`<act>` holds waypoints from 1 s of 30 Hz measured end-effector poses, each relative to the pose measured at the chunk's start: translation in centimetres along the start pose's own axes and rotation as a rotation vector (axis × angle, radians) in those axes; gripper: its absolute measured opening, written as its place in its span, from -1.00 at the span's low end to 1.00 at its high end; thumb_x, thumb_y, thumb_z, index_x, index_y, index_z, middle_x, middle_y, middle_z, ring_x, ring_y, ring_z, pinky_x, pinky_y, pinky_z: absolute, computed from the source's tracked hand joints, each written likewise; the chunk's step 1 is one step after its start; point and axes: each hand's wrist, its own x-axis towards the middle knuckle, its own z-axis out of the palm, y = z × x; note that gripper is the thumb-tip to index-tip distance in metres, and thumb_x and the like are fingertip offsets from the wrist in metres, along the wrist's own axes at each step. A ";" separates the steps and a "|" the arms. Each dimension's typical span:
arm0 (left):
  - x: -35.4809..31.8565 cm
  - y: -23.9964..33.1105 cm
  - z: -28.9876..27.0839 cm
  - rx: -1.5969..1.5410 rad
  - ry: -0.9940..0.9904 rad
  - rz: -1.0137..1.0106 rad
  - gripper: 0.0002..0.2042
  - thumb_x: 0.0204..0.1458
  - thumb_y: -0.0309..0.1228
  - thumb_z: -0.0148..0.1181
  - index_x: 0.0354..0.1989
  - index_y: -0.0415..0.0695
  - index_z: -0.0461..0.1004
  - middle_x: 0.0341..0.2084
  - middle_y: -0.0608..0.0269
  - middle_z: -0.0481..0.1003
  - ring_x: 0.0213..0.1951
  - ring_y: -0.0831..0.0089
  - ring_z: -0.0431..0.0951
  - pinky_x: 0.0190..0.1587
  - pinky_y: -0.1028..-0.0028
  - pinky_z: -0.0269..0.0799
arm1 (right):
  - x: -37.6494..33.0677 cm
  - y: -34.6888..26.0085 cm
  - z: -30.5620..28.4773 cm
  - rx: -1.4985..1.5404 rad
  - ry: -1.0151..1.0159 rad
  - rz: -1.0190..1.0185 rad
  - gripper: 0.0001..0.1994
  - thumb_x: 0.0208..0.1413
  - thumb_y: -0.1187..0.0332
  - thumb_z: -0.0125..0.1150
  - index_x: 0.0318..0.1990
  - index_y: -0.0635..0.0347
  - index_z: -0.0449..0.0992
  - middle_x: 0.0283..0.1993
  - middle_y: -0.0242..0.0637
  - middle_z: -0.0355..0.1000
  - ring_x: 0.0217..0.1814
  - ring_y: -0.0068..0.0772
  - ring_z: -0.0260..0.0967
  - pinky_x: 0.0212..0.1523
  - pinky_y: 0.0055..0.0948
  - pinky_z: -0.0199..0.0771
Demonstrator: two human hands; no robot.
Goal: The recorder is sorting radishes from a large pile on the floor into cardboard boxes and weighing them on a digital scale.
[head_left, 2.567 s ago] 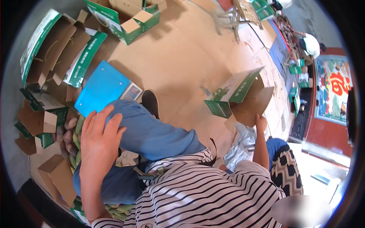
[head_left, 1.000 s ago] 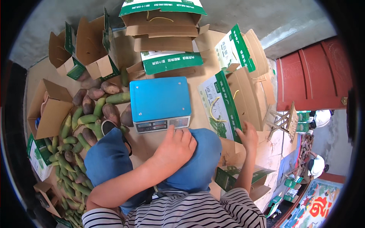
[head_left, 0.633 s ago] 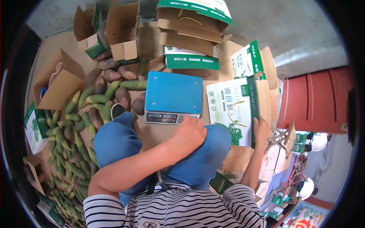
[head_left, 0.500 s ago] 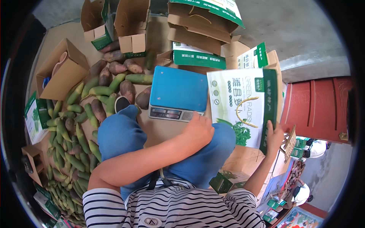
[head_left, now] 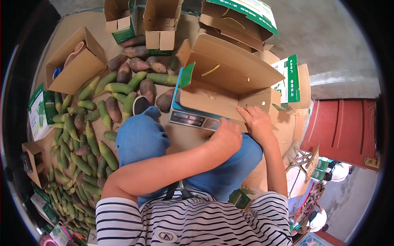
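A cardboard carton point(head_left: 223, 82) lies with its open side toward me on the blue-topped digital scale point(head_left: 174, 117), covering most of the weighing plate. My right hand point(head_left: 257, 121) grips the carton's near right edge, fingers over the brown inside. Close beside it, my left hand point(head_left: 226, 137) has its fingers curled at the scale's keypad and the carton's near edge; whatever is in them is hidden. Yellow cord loops hang from the carton walls. Long green radishes point(head_left: 107, 153) and purple-brown roots point(head_left: 147, 90) lie left of the scale.
Open cartons point(head_left: 162, 18) stand at the back, with a stack of cartons point(head_left: 238, 26) beside them. A box holding a tape roll point(head_left: 74, 55) sits at the left. A green-and-white carton point(head_left: 289, 82) stands at the right. People work beyond the red door point(head_left: 334, 127).
My right hand has brought the carton from the right onto the scale, turning its open side toward me. My left hand has stayed near the keypad.
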 end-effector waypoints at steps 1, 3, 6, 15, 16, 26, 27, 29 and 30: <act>-0.1 -0.1 -0.2 0.003 -0.006 0.022 -0.80 -0.06 -0.37 0.13 -0.27 -0.17 0.54 -0.31 0.04 0.48 -0.19 0.15 0.49 -0.04 0.13 0.30 | 0.2 0.0 0.1 0.004 -0.001 -0.006 -0.51 -0.27 0.57 0.18 -0.02 0.18 0.51 -0.24 -0.24 0.46 -0.22 -0.22 0.38 -0.26 -0.32 0.46; -0.2 -0.1 0.1 0.029 -0.061 0.002 -0.79 -0.05 -0.37 0.13 -0.27 -0.17 0.54 -0.30 0.04 0.48 -0.19 0.15 0.49 -0.03 0.13 0.30 | 0.6 0.1 0.2 0.024 -0.006 -0.070 -0.50 -0.28 0.56 0.18 -0.01 0.19 0.50 -0.26 -0.26 0.43 -0.23 -0.23 0.37 -0.27 -0.32 0.45; -0.1 -0.1 0.1 0.020 -0.117 0.010 -0.79 -0.05 -0.38 0.13 -0.27 -0.17 0.55 -0.31 0.07 0.49 -0.21 0.17 0.50 -0.04 0.15 0.30 | 1.1 0.5 0.1 0.002 -0.015 -0.122 -0.61 -0.20 0.49 0.16 -0.09 0.18 0.52 -0.28 -0.32 0.43 -0.27 -0.30 0.37 -0.33 -0.38 0.46; 1.3 -2.4 -3.5 -0.491 -0.217 0.071 -0.82 -0.13 -0.46 0.12 -0.33 -0.21 0.53 -0.38 0.02 0.53 -0.32 0.15 0.57 -0.30 0.28 0.44 | 2.1 -0.7 -0.1 0.027 -0.071 -0.111 -0.58 -0.14 0.45 0.15 -0.02 0.20 0.47 -0.20 -0.26 0.42 -0.17 -0.24 0.36 -0.21 -0.33 0.45; 1.3 -2.8 -4.0 -0.569 -0.177 0.004 -0.81 -0.15 -0.47 0.12 -0.33 -0.22 0.52 -0.37 -0.01 0.53 -0.33 0.13 0.57 -0.32 0.28 0.44 | 2.1 -1.0 -0.3 0.021 -0.069 -0.109 -0.58 -0.14 0.45 0.15 -0.02 0.20 0.47 -0.20 -0.26 0.42 -0.17 -0.24 0.36 -0.21 -0.33 0.45; 0.8 -4.0 -1.6 -0.287 0.156 -0.169 -0.69 -0.23 -0.47 0.20 -0.23 -0.25 0.48 -0.31 0.09 0.47 -0.19 0.24 0.50 -0.23 0.32 0.43 | 3.2 -2.5 1.5 0.319 -0.427 0.144 -0.27 -0.09 0.14 0.27 0.24 0.26 0.20 0.30 0.04 0.15 0.33 0.03 0.08 0.29 -0.12 0.09; 0.7 -4.0 -1.3 -0.264 0.140 -0.213 -0.67 -0.23 -0.44 0.22 -0.20 -0.25 0.47 -0.30 0.12 0.47 -0.17 0.26 0.49 -0.23 0.33 0.43 | 3.2 -2.6 1.5 0.304 -0.458 0.112 -0.22 -0.12 0.11 0.30 0.26 0.27 0.17 0.32 0.07 0.11 0.34 0.04 0.05 0.30 -0.09 0.07; 0.7 -4.1 -1.3 -0.239 0.122 -0.254 -0.64 -0.22 -0.42 0.24 -0.17 -0.24 0.47 -0.29 0.15 0.46 -0.16 0.28 0.48 -0.22 0.34 0.43 | 3.0 -2.6 2.3 0.304 -0.419 0.106 -0.18 -0.15 0.10 0.32 0.27 0.28 0.14 0.32 0.09 0.09 0.35 0.05 0.04 0.30 -0.09 0.07; 0.8 -4.2 -1.7 -0.218 0.054 -0.285 -0.63 -0.21 -0.41 0.25 -0.15 -0.24 0.46 -0.28 0.16 0.46 -0.15 0.29 0.47 -0.22 0.33 0.43 | 2.9 -2.6 2.6 0.302 -0.382 0.095 -0.13 -0.18 0.10 0.35 0.29 0.30 0.11 0.33 0.12 0.07 0.35 0.06 0.03 0.30 -0.08 0.06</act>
